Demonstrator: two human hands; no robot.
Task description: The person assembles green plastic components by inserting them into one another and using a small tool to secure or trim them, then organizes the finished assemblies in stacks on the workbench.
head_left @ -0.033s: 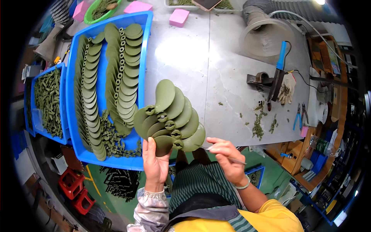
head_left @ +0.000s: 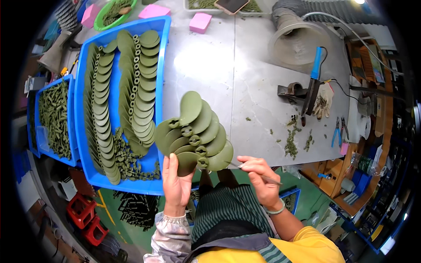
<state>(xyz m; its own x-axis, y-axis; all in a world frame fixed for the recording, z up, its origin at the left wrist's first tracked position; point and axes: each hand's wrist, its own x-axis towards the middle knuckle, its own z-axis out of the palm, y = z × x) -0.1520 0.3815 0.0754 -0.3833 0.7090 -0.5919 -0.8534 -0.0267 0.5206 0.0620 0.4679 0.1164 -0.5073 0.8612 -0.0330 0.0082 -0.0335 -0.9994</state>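
- Several olive-green propeller mouldings, nested into one fanned stack point(head_left: 195, 133), sit in the left hand point(head_left: 175, 184) above the near bench point(head_left: 263, 101) edge, between the blue tray point(head_left: 115, 109) and the person's body
- Left grip: thumb up over the lowest blade, fingers behind it; closed on the bottom of the stack, so the whole fan hangs off that one pinch
- Right hand point(head_left: 258, 177): closed round a thin metal pick point(head_left: 256, 172), tip pointing left toward the lowest hubs of the stack; whether the tip touches cannot be told
- Handling, judged: moulded plastic, light per piece and stiff at the hub, blades thin enough to flex a little at the edge; surface looks smooth and matt, so nested pieces may slide over one another if the fan is tilted
- Best hold, judged: near the hubs, where the pieces overlap and the section is thickest; a grip on an outer blade tip would lever the fan apart
- Risk, judged: the pick could mark a blade face if it skids off a hub
- Tray holds two long shingled rows of the same mouldings plus loose green offcuts at its near end
- Second blue bin point(head_left: 52, 116) at far left, full of green sticks
- Bench also carries green scraps point(head_left: 291, 140), a blue-handled iron point(head_left: 314, 79), a glove point(head_left: 323, 101), pink blocks point(head_left: 199, 23)
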